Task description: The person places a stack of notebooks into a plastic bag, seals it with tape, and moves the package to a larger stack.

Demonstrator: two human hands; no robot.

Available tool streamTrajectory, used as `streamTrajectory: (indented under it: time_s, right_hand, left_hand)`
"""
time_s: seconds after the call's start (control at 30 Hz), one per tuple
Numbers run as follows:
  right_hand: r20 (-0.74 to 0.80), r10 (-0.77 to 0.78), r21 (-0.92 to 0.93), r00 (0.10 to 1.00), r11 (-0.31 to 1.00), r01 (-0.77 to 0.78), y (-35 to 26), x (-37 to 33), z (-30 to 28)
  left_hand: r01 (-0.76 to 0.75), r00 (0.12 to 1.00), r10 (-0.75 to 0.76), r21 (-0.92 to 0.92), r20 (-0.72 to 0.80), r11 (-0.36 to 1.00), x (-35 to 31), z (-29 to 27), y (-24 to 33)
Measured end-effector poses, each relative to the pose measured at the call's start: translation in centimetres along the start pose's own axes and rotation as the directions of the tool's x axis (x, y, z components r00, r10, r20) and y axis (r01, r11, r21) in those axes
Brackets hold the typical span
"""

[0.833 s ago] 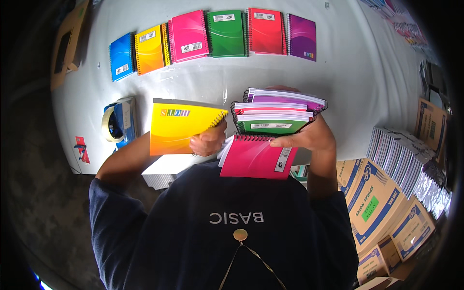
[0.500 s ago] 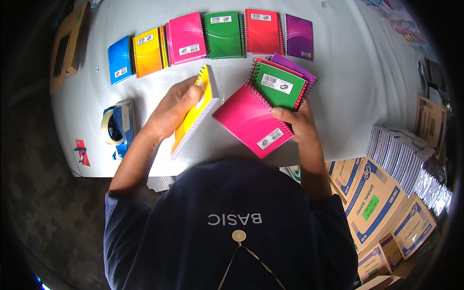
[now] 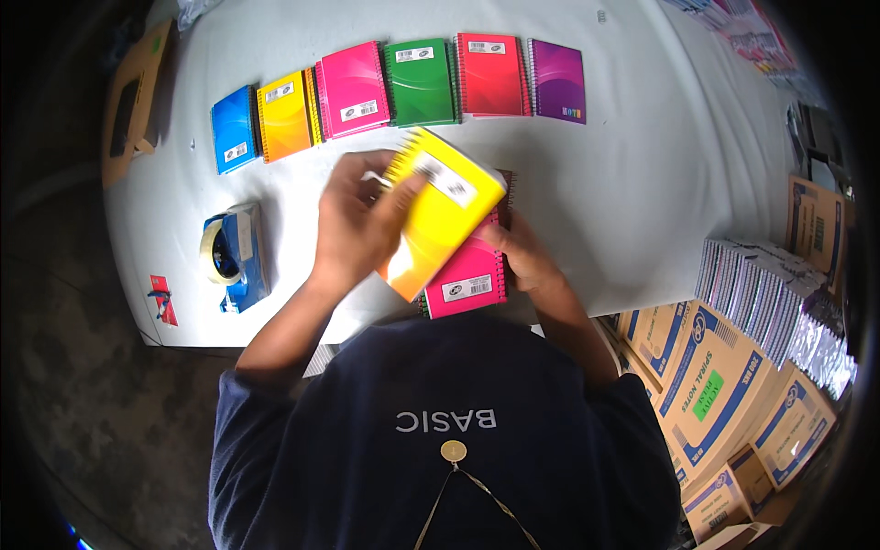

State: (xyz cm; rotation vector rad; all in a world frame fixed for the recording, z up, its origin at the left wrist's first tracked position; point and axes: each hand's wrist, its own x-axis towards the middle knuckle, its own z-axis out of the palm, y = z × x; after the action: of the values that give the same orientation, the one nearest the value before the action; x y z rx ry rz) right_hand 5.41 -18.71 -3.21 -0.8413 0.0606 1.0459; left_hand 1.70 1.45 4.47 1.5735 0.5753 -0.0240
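Note:
A yellow spiral notebook (image 3: 438,215) is pinched in my left hand (image 3: 362,220), thumb on its front by a white label. It lies over a pink spiral notebook (image 3: 469,286), whose lower part shows beneath it. My right hand (image 3: 527,255) grips the pink notebook at its spiral edge, with others stacked behind it that are mostly covered. Beyond my hands runs a row of spiral notebooks: blue (image 3: 236,130), yellow-orange (image 3: 286,116), pink (image 3: 353,90), green (image 3: 421,82), red (image 3: 493,75) and purple (image 3: 557,81).
On the table (image 3: 632,183), a blue tape dispenser (image 3: 244,257) stands at the left, with a small red item (image 3: 163,301) near the corner. A cardboard piece (image 3: 137,105) is at the far left. Cardboard boxes (image 3: 706,367) and stacked notebooks (image 3: 761,289) fill the right.
My left hand has turned the yellow notebook face up and brought it right, over the pink one. My right hand's bundle has moved left and straightened; its green notebook is now covered.

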Motion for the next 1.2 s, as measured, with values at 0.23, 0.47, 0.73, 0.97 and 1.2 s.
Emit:
streamTrajectory:
  time_s: [0.23, 0.47, 0.73, 0.97, 1.2]
  right_hand:
    - [-0.068, -0.028, 0.404, 0.997, 0.913, 0.053, 0.8, 1.1, 0.4]
    - [-0.160, -0.154, 0.082, 0.975, 0.982, 0.168, 0.7, 1.5, -0.2]
    - [-0.159, -0.021, 0.268, 0.987, 0.961, 0.063, 0.3, 2.1, -2.0]
    - [-0.144, -0.094, 0.342, 0.985, 0.929, 0.139, 0.1, 2.4, -2.3]
    - [-0.060, -0.275, -0.145, 0.959, 0.953, 0.264, -0.3, 2.8, -0.7]
  left_hand:
    - [0.097, 0.995, -0.098, -0.041, -0.014, 0.994, -0.9, 0.4, -2.8]
    - [-0.301, 0.942, 0.327, 0.236, -0.079, 0.924, 3.1, 0.3, -5.2]
    - [-0.473, 0.784, 0.518, 0.869, 0.341, 0.143, 11.9, -7.7, -8.1]
    - [-0.768, 0.482, 0.835, 0.586, 0.265, 0.257, 5.2, -3.6, 0.2]
    - [-0.659, 0.697, 0.682, 0.574, 0.224, 0.486, -1.2, 0.2, -5.2]
